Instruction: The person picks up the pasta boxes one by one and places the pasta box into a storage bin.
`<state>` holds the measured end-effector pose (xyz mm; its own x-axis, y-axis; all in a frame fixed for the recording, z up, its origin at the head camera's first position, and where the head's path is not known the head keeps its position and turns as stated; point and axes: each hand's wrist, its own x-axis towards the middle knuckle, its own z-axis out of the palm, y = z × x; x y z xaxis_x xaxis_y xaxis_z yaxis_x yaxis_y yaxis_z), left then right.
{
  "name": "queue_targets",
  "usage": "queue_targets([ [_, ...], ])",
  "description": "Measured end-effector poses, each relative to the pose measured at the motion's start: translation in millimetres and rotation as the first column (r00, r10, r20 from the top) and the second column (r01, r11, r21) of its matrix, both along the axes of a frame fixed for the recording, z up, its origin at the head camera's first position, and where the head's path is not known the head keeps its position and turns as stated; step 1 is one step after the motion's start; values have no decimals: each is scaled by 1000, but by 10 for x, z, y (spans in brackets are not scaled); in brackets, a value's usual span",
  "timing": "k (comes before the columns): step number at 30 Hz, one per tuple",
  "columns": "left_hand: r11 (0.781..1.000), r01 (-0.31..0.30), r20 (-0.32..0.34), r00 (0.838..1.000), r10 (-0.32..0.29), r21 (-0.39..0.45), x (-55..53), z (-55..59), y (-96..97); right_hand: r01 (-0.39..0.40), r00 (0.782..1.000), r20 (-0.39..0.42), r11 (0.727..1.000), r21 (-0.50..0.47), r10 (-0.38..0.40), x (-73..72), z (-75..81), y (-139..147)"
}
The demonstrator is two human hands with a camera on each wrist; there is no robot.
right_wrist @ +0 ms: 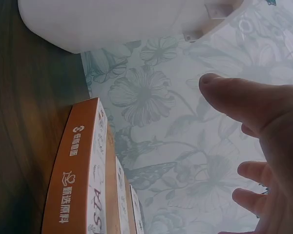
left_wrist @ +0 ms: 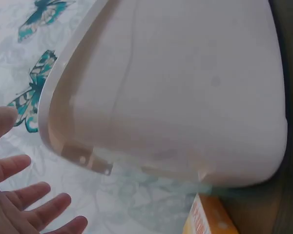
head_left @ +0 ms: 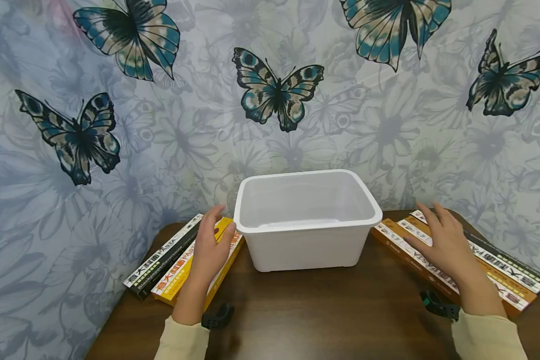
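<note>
A white plastic tub (head_left: 306, 247) stands upright in the middle of the table, nothing inside it. My left hand (head_left: 212, 250) hovers with spread fingers just left of the tub, over a yellow box (head_left: 173, 282) and a black box (head_left: 162, 260) lying side by side. On the other side, my right hand (head_left: 447, 245) is held with fingers apart above several long flat boxes, among them a brown box (right_wrist: 71, 170) printed with "STA", an orange one and a black box (head_left: 508, 257). Neither hand holds anything; in the left wrist view the tub's side wall (left_wrist: 185, 87) is near my fingers.
The dark wooden table (head_left: 324, 315) backs onto a wall (head_left: 292, 150) papered with butterflies and flowers. The boxes lie slanted along both side edges of the table. Black straps (head_left: 218, 317) with small cameras sit at both wrists.
</note>
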<state>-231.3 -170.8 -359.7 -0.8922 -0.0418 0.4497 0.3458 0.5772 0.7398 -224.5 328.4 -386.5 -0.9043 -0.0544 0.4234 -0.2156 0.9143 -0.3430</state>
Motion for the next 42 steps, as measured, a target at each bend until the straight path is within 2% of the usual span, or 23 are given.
queue_targets([
  [3, 995, 41, 42, 998, -45, 91, -49, 8, 61, 2, 1000, 21, 1000, -18, -1, -11, -20, 27],
  [6, 982, 54, 85, 994, -70, 182, -100, 7, 140, -3, 999, 32, 999, -43, 4, -27, -38, 63],
  [11, 946, 56, 141, 984, -106, 321, -174, -45, 280, -3, 999, 37, 997, -81, 6, -48, -67, 116],
  [17, 901, 18, 184, 977, -107, 433, -244, -124, 393, -3, 999, 36, 994, -108, 7, -65, -99, 182],
  [23, 872, -17, 212, 972, -100, 489, -274, -166, 450, -21, 997, 67, 974, -225, 37, -33, -127, 254],
  [25, 870, -21, 222, 970, -103, 493, -286, -187, 450, -27, 996, 79, 962, -271, 50, -31, -106, 269],
  [31, 871, 5, 183, 977, -109, 491, -328, -269, 437, -9, 991, 122, 929, -370, 59, -52, -57, 272],
  [35, 880, 27, 140, 985, -106, 475, -349, -341, 450, 14, 992, 123, 931, -365, 33, -1, -107, 327],
  [39, 904, 39, 91, 992, -86, 425, -358, -384, 461, 48, 990, 143, 946, -320, -2, 58, -158, 466],
  [42, 921, 25, 62, 997, -53, 388, -362, -401, 463, 85, 984, 173, 954, -289, -35, 83, -180, 590],
])
